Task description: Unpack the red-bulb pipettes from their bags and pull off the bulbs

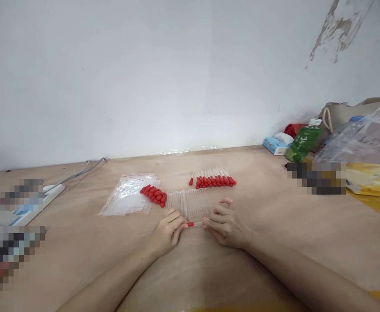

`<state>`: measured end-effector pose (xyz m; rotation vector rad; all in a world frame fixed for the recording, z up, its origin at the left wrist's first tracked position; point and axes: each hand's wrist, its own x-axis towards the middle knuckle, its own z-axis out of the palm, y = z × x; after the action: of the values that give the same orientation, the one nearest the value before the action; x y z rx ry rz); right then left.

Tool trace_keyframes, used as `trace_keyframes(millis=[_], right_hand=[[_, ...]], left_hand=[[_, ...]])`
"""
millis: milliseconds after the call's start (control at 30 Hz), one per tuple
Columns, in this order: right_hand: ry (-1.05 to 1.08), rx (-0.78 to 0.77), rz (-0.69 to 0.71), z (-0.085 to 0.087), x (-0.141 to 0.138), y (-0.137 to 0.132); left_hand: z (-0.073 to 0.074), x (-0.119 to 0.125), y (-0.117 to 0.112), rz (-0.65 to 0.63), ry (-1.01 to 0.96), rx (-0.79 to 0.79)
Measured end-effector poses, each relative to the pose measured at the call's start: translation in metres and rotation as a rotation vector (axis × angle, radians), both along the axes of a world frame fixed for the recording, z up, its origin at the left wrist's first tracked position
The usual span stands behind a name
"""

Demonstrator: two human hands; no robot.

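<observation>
Between my hands lies a glass dropper tube (198,224) with a red rubber bulb (190,224) at its left end. My left hand (167,230) pinches the bulb, and my right hand (230,227) grips the tube's other end between thumb and fingers. Just beyond them is a row of bare glass tubes (188,203) side by side. A heap of loose red bulbs (152,195) sits left of that row, partly over clear zip bags (120,201). Farther back, several droppers (214,180) with red bulbs fitted lie together, bulbs toward me.
At the back right stand a tissue pack (276,144), a green drink bottle (303,141) and plastic bags (365,138). A white power strip (51,197) with a grey cable (79,172) is on the left. Blurred items lie at both sides. The wall (177,78) borders the table's back.
</observation>
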<state>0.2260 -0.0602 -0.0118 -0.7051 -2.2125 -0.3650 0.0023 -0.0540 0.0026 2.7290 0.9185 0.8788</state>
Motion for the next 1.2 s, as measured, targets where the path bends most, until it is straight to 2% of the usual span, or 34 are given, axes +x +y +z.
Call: trace_keyframes(millis=[167, 300, 400, 500, 567, 667, 767, 867, 967, 1067, 1200], right_hand=[[0.042, -0.038, 0.002, 0.0, 0.006, 0.0], [0.135, -0.089, -0.091, 0.003, 0.015, 0.005], [0.227, -0.169, -0.189, 0.005, 0.015, 0.009], [0.264, -0.237, -0.186, 0.006, 0.004, 0.012], [0.292, -0.278, -0.177, 0.008, -0.008, 0.015], [0.305, -0.292, -0.193, 0.014, -0.03, 0.024], [0.23, -0.212, -0.225, 0.019, -0.052, 0.036], [0.099, -0.12, -0.264, 0.018, -0.07, 0.047], [-0.026, -0.081, -0.288, 0.012, -0.08, 0.053], [-0.102, -0.112, -0.288, 0.004, -0.085, 0.051], [-0.085, -0.186, -0.291, 0.0, -0.091, 0.044]], left_hand=[[-0.004, -0.004, 0.001, 0.017, -0.034, 0.007], [0.0, -0.016, 0.008, 0.222, -0.207, 0.035], [0.016, -0.032, 0.022, 0.407, -0.332, 0.057], [0.038, -0.054, 0.044, 0.636, -0.382, 0.052], [0.05, -0.071, 0.061, 0.756, -0.394, -0.011], [0.054, -0.091, 0.087, 0.777, -0.393, -0.201], [0.044, -0.1, 0.104, 0.782, -0.418, -0.27], [0.03, -0.102, 0.11, 0.776, -0.376, -0.298], [0.023, -0.102, 0.109, 0.762, -0.299, -0.335], [0.026, -0.1, 0.105, 0.779, -0.283, -0.313], [0.036, -0.095, 0.101, 0.879, -0.311, -0.179]])
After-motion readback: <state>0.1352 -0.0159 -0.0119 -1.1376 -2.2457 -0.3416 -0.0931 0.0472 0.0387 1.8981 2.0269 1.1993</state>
